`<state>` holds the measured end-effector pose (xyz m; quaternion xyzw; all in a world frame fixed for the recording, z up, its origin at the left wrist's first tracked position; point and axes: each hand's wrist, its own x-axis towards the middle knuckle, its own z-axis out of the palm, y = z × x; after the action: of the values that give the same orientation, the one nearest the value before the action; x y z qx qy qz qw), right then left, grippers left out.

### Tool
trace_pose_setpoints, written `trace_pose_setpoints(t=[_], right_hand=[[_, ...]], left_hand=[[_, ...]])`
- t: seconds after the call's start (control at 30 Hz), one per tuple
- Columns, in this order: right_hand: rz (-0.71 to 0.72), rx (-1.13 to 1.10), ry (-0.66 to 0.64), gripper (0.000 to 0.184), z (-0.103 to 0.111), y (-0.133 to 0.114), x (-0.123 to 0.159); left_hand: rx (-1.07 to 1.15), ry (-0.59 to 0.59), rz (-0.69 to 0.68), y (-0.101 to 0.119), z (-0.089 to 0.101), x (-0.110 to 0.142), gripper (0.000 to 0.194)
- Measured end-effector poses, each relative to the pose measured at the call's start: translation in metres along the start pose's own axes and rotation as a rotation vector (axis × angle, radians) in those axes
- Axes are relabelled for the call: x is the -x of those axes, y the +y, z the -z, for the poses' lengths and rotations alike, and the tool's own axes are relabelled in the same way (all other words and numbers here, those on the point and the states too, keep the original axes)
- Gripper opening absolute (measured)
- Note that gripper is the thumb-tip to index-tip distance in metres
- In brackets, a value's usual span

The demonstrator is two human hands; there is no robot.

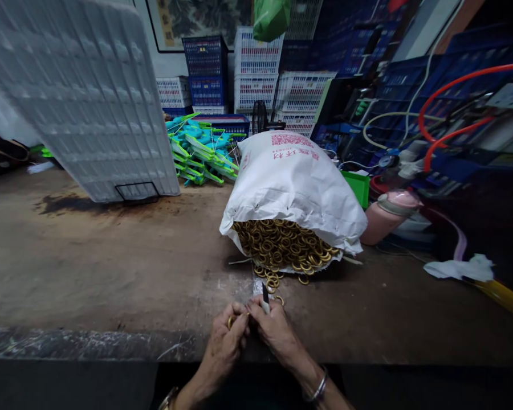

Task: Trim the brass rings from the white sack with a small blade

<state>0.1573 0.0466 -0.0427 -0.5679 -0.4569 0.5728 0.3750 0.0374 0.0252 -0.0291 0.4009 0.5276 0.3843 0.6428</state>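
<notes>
Brass ring (230,322) is pinched in my left hand (227,335), right between thumb and fingers, near the counter's (132,273) front edge; my right hand's (274,326) closed around a blade (265,297).

The sack (299,176) was white with red print; the rings (277,242) inside were gold; the bottle (389,216) was pink.
</notes>
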Motion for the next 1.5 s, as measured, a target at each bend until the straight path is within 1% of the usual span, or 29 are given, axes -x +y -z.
trace_pose_setpoints(t=[0.1, 0.27, 0.43, 0.57, 0.67, 0.73, 0.8, 0.87, 0.93, 1.03, 1.17, 1.33, 1.5], right_hand=[[0.052, 0.085, 0.03, 0.026, 0.003, -0.002, 0.0], [0.049, 0.142, 0.041, 0.024, 0.005, -0.007, 0.003], [0.071, 0.138, 0.011, 0.024, 0.005, -0.008, 0.006], [0.099, 0.167, -0.004, 0.029, 0.009, -0.005, 0.006], [0.169, 0.304, 0.06, 0.031, 0.013, 0.001, 0.006], [0.256, 0.454, 0.077, 0.025, 0.014, 0.005, 0.009], [0.327, 0.59, 0.029, 0.017, 0.015, 0.007, 0.012], [0.355, 0.689, -0.031, 0.019, 0.015, 0.009, 0.016], [0.355, 0.762, -0.051, 0.026, 0.015, 0.009, 0.018], [0.342, 0.841, -0.027, 0.031, 0.015, 0.009, 0.019], [0.314, 0.876, -0.021, 0.035, 0.015, 0.008, 0.02], [0.269, 0.92, -0.031, 0.035, 0.014, 0.005, 0.023], [0.199, 1.003, -0.031, 0.036, 0.016, 0.0, 0.023]], left_hand=[[-0.02, -0.034, 0.017, 0.0, -0.001, 0.001, 0.032], [-0.022, -0.097, 0.014, -0.003, -0.001, 0.0, 0.032], [0.078, -0.135, 0.046, -0.008, -0.001, 0.001, 0.029], [0.13, -0.13, 0.079, -0.008, -0.003, 0.003, 0.028], [0.112, -0.095, 0.09, -0.006, -0.005, 0.004, 0.028], [0.085, -0.057, 0.07, -0.004, -0.007, 0.004, 0.031], [0.077, -0.034, 0.046, -0.003, -0.009, 0.004, 0.033], [0.081, -0.02, 0.037, -0.002, -0.01, 0.005, 0.036], [0.077, -0.009, 0.046, 0.0, -0.011, 0.007, 0.04], [0.057, -0.002, 0.052, 0.004, -0.012, 0.01, 0.043], [0.02, 0.01, 0.034, 0.007, -0.013, 0.012, 0.042], [-0.057, 0.021, 0.023, 0.005, -0.013, 0.012, 0.042], [-0.057, 0.011, 0.019, 0.0, -0.012, 0.011, 0.04]])
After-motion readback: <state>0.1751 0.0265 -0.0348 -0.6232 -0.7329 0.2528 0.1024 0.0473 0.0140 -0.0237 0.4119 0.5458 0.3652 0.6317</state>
